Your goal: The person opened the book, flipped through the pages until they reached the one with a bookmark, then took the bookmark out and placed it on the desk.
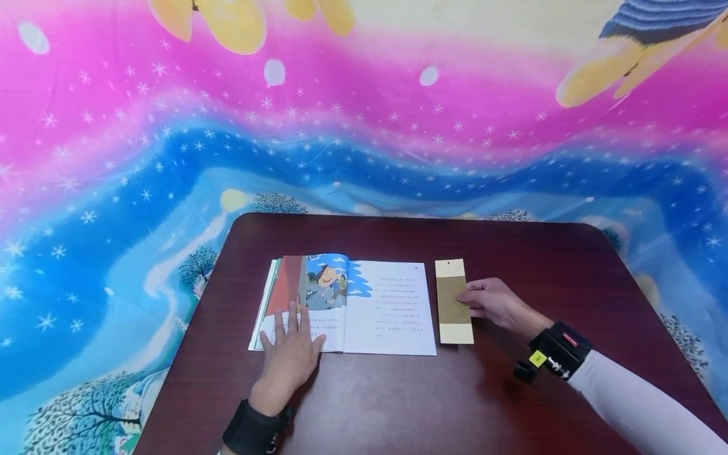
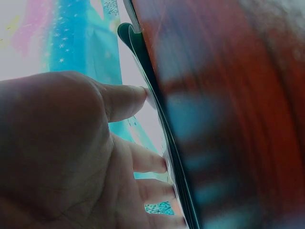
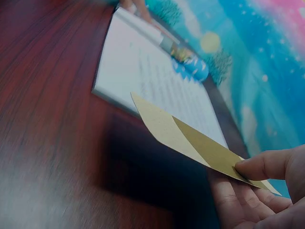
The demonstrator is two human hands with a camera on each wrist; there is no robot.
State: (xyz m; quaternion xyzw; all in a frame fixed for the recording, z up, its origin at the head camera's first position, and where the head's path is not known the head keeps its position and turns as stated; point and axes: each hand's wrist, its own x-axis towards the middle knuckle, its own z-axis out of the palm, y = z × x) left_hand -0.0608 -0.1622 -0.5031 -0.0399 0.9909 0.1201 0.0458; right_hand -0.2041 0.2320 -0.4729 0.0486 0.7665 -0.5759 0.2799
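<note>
An illustrated book (image 1: 392,316) lies spread on the dark table, with a picture on its left page and lines of text on its right page. My left hand (image 1: 291,357) rests on the lower part of the left page, fingers straight and spread. In the left wrist view its fingertips touch the page near the book's edge (image 2: 164,129). Just right of the book, my right hand (image 1: 500,303) pinches a bookmark (image 1: 452,300) by its right side, thumb on top and fingers beneath. The bookmark is cream with a tan middle band and a small hole at the top. It appears raised above the table in the right wrist view.
The brown wooden table (image 1: 375,404) has a glossy surface and rounded far corners. Behind it hangs a colourful cloth (image 1: 364,139) with snowflakes and trees. Black straps with small cameras (image 1: 560,351) sit on both wrists.
</note>
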